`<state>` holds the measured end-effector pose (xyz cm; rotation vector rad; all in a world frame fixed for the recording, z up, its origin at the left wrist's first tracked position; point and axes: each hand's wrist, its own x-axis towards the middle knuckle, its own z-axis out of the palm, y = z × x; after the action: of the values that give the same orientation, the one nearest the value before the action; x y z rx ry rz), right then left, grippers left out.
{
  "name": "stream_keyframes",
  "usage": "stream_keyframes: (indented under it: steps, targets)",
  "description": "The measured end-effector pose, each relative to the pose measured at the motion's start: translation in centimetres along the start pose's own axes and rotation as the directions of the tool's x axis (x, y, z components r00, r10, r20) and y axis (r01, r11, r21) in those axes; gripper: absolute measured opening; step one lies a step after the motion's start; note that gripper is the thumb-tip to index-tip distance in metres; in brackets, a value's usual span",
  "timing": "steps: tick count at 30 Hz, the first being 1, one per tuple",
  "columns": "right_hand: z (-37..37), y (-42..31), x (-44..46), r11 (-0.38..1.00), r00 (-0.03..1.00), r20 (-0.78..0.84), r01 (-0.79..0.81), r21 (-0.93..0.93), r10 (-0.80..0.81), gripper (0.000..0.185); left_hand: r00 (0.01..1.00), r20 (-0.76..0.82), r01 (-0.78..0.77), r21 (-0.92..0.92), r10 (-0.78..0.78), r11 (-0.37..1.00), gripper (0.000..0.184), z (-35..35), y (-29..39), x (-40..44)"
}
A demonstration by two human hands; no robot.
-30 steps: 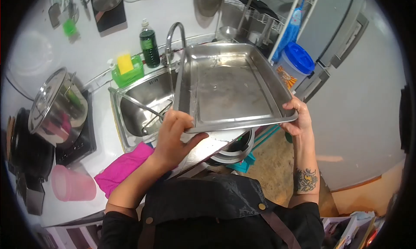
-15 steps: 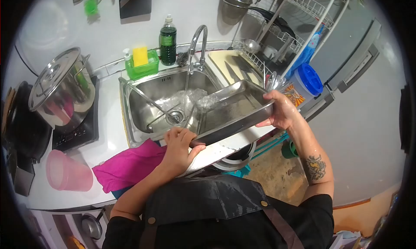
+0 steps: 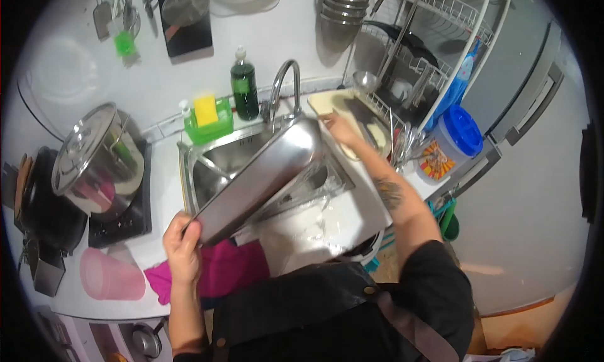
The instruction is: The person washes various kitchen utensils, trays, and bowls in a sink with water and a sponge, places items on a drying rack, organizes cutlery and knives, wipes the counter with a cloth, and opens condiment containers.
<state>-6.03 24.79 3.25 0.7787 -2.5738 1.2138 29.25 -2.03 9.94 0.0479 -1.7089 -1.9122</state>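
At the left of the counter (image 3: 135,304), a lidded steel pot (image 3: 94,164) stands on a black cooktop (image 3: 119,222), with a pink cup (image 3: 112,275) nearer the body; both are apart from the left hand (image 3: 182,245), though a wide swing of that elbow might knock the cup. The left hand pinches the near end of the steel tray (image 3: 261,179), thumb pressed on its outer face and the other fingers curled behind the rim. A magenta cloth (image 3: 233,267) lies just beside this hand. The tray is tipped up on edge, slanting over the sink (image 3: 211,173) towards the faucet (image 3: 289,79); if wet metal slid under that thumb, the near end could drop against the sink's edge, and a further lean could bump the faucet or the green bottle (image 3: 244,91) behind. At the far end the right hand (image 3: 340,129) reaches with its fingers close together; whether they truly clasp the rim I cannot tell, and a weak hold there would let the tray twist. The right forearm crosses beside the cutting board (image 3: 324,101), where a dark blade (image 3: 363,112) lies near enough to nick the skin should the arm slip sideways.
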Motion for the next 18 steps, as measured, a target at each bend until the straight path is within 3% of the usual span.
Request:
stream_keyframes:
  steps: [1, 2, 3, 4, 5, 9, 14, 18]
  targets:
    - [-0.4, -4.1, 0.1, 0.984, 0.952, 0.263, -0.129, -0.122, 0.157, 0.036, 0.999, -0.024, -0.045, 0.012, 0.045, 0.999, 0.016, -0.2, 0.2, 0.2]
    - [4.5, 2.2, 2.6, 0.987, 0.968, 0.224, 0.137, -0.084, -0.115, 0.044, 0.997, -0.048, -0.058, 0.031, 0.06, 0.998, 0.018, -0.4, 0.6, 0.2]
    - [8.8, 5.9, 3.8, 0.98, 0.975, 0.102, 0.199, -0.004, -0.198, 0.05, 0.992, -0.088, -0.078, 0.099, 0.087, 0.992, 0.019, -0.2, 1.1, 0.4]
    - [7.7, 1.5, 2.7, 0.965, 0.97, 0.226, 0.142, -0.219, -0.091, 0.039, 0.99, -0.086, -0.096, 0.136, 0.108, 0.986, 0.021, -0.4, 1.3, 0.6]
    - [9.4, 2.5, 3.6, 0.88, 0.941, 0.311, 0.259, -0.399, -0.136, 0.038, 0.988, -0.11, -0.086, 0.174, 0.106, 0.981, 0.022, -0.5, 1.6, 0.9]
    - [12.4, 3.3, 3.9, 0.591, 0.918, 0.381, 0.367, -0.719, -0.106, 0.055, 0.978, -0.139, -0.14, 0.119, 0.156, 0.983, 0.024, -0.8, 2.0, 1.8]
    - [12.5, 3.8, 2.7, 0.626, 0.933, 0.327, 0.348, -0.698, -0.153, 0.053, 0.967, -0.187, -0.165, 0.054, 0.172, 0.985, 0.022, -2.3, 2.5, 2.4]
    - [13.0, 4.0, 2.4, 0.551, 0.936, 0.301, 0.352, -0.757, -0.185, 0.049, 0.954, -0.206, -0.214, 0.043, 0.218, 0.976, 0.025, -2.8, 3.4, 2.6]
